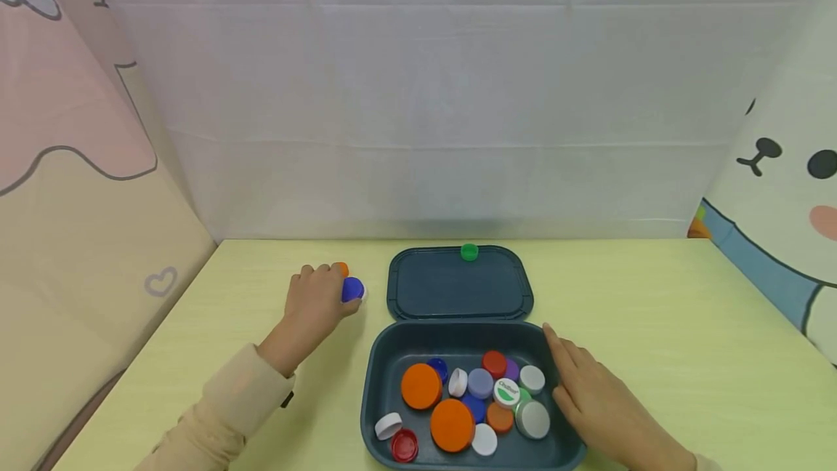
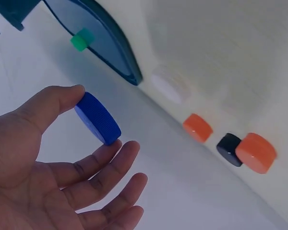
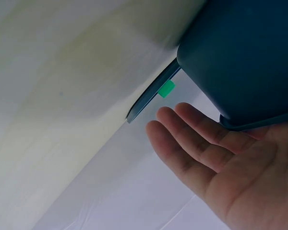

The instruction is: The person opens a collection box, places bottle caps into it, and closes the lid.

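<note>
My left hand (image 1: 315,298) pinches a blue bottle cap (image 2: 98,117) between thumb and index finger, over the table left of the container lid. Its other fingers are spread in the left wrist view. Beyond it on the table sit a white cap (image 2: 170,84), an orange cap (image 2: 198,128), a black cap (image 2: 229,149) and another orange cap (image 2: 257,153). My right hand (image 1: 598,402) rests on the right rim of the dark blue container (image 1: 368,398), fingers nearly straight. Inside lie many loose caps, among them a large orange cap (image 1: 453,425) and a red cap (image 1: 404,445).
The container's dark blue lid (image 1: 458,286) lies flat behind it, with a green cap (image 1: 469,252) on its far edge. A white cloth (image 1: 445,107) hangs behind the pale yellow table (image 1: 641,296). Printed cloths hang on both sides.
</note>
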Available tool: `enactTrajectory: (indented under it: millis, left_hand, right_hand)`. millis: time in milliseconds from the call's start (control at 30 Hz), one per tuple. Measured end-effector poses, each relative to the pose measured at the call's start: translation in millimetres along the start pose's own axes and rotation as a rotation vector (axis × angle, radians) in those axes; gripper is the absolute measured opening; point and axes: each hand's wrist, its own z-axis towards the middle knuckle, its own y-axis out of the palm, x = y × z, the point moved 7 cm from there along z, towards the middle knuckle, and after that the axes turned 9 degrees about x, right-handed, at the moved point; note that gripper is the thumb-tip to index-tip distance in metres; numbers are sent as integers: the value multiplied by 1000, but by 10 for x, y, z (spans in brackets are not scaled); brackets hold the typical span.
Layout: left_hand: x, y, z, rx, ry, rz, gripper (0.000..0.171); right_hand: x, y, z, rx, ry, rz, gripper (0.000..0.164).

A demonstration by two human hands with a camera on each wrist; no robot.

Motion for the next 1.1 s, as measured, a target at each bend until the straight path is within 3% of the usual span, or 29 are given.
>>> enactTrajectory:
  millis: [300, 500, 733, 1100]
  left_hand:
    - [426, -258, -231, 86, 159, 48, 47]
    - [666, -327, -404, 69, 219, 24, 50]
    - [856, -300, -577, -32, 258, 2, 56]
    - [970, -105, -678, -107, 289, 113, 54]
  right_hand:
    - [3, -1, 0, 4, -4, 4, 69]
    - [4, 2, -1, -5, 3, 8, 69]
    - [-3, -3, -2, -6, 2, 11, 69]
    - [-9, -13, 1, 11, -7, 12, 68]
